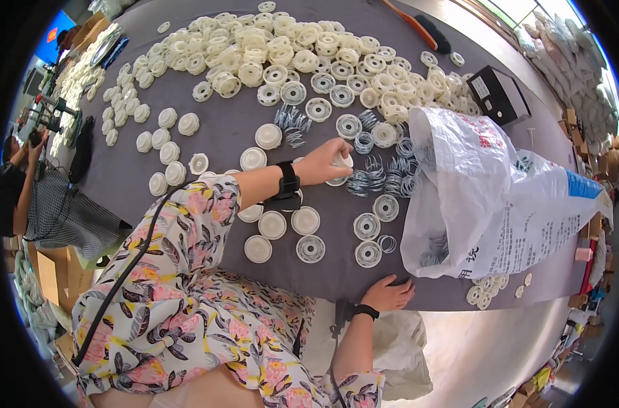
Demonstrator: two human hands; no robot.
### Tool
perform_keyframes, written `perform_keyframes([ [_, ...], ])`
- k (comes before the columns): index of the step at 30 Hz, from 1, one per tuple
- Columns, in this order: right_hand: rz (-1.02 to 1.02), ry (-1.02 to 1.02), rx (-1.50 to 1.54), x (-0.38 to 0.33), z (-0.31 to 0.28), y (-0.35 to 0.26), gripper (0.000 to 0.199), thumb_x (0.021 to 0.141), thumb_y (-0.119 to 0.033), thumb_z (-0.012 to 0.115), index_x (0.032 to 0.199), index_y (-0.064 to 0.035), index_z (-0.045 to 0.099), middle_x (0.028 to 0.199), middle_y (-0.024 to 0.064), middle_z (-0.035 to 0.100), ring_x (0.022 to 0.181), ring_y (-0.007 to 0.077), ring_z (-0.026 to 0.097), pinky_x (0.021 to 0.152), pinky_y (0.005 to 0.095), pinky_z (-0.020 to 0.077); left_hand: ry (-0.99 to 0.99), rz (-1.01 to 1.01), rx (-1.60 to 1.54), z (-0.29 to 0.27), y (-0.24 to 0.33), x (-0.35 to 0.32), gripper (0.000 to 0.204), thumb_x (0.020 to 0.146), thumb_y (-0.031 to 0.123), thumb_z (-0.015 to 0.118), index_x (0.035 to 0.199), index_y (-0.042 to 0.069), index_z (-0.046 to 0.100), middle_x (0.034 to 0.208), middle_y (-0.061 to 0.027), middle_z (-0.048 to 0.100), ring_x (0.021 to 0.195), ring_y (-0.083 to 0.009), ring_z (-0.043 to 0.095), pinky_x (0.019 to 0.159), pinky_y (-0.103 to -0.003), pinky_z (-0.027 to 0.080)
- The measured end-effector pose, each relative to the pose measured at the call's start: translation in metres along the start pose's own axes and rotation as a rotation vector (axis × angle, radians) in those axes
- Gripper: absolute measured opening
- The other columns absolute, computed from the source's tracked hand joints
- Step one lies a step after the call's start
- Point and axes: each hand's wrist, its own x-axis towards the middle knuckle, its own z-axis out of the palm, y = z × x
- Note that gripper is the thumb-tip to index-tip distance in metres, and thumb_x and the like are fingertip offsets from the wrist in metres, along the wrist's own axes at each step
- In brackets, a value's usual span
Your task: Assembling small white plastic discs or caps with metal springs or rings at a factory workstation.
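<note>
My left hand [323,162] reaches across the grey table [221,129] and pinches a small white round plastic part [342,162] between its fingers. It hovers right beside a loose pile of metal coil springs [381,173]. A black wristband [287,180] sits on that wrist. My right hand [390,292] lies flat on the table's near edge, fingers spread, holding nothing. Assembled white discs [272,224] with springs set in some of them [367,226] lie between the two hands.
A big heap of cream plastic spools [289,47] covers the far side. A white plastic bag [486,197] with springs lies to the right, a black box [500,94] behind it. Another person [44,197] works at the left.
</note>
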Motion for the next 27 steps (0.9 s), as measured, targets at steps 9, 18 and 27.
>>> perform_keyframes([
  [9,-0.008,0.007,-0.007,-0.002,-0.003,-0.006,0.046,0.086,-0.03,0.053,0.125,-0.0062,0.046,0.13,0.017,0.045,0.125,0.0323,0.039,0.101,0.0469,0.0304,-0.119,0.169,0.54,-0.018,-0.003,-0.02,0.026,0.071,0.013,0.068,0.089,0.006,0.049,0.117,-0.016,0.053,0.109,-0.0326,0.049,0.092,-0.04,0.042],
  [18,0.008,-0.031,0.024,-0.003,-0.008,-0.008,0.047,0.086,-0.029,0.053,0.125,-0.0048,0.045,0.132,0.0187,0.042,0.125,0.0344,0.037,0.103,0.048,0.0281,0.059,0.19,0.516,-0.017,0.014,-0.022,0.029,0.07,0.011,0.066,0.096,0.008,0.053,0.103,-0.0098,0.057,0.097,-0.0302,0.055,0.081,-0.04,0.045],
  [27,-0.003,-0.021,0.036,-0.003,-0.001,-0.008,0.046,0.086,-0.03,0.053,0.124,-0.0046,0.046,0.13,0.0178,0.044,0.124,0.0339,0.038,0.102,0.0474,0.0296,-0.17,0.182,0.66,-0.007,-0.016,-0.029,0.034,0.069,0.01,0.069,0.1,0.007,0.054,0.11,-0.01,0.056,0.099,-0.0297,0.055,0.089,-0.039,0.044],
])
